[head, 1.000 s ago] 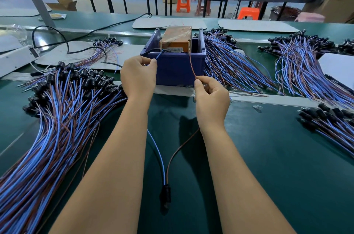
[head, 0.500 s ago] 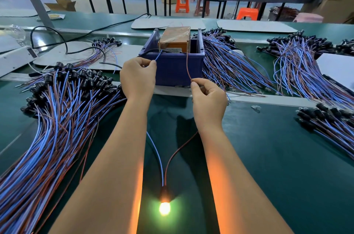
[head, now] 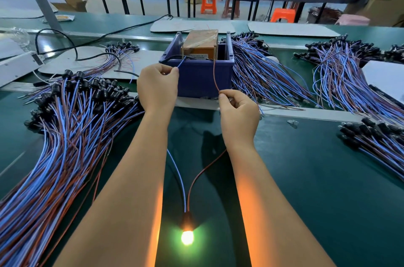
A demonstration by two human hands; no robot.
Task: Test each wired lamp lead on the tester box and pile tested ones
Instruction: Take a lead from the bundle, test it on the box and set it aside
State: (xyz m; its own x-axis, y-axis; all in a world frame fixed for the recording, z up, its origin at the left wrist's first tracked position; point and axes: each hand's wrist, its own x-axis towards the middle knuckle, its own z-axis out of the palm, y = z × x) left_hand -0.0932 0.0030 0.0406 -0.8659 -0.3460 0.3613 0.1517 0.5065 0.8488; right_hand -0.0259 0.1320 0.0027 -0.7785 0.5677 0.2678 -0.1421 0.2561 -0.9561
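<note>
Pinching the blue wire in the left hand (head: 157, 85) and the brown wire in the right hand (head: 237, 111), the person feeds both tips up to the tester box (head: 200, 45) beyond the hands, the light, floppy lead's bulb (head: 187, 237) glowing back between the forearms, best gripped near the tips.

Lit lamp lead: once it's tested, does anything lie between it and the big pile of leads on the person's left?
Nothing visible does. The lamp glows between the forearms; only bare green belt and the person's own left arm lie between it and the pile. Left hand and right hand each pinch a wire.
</note>
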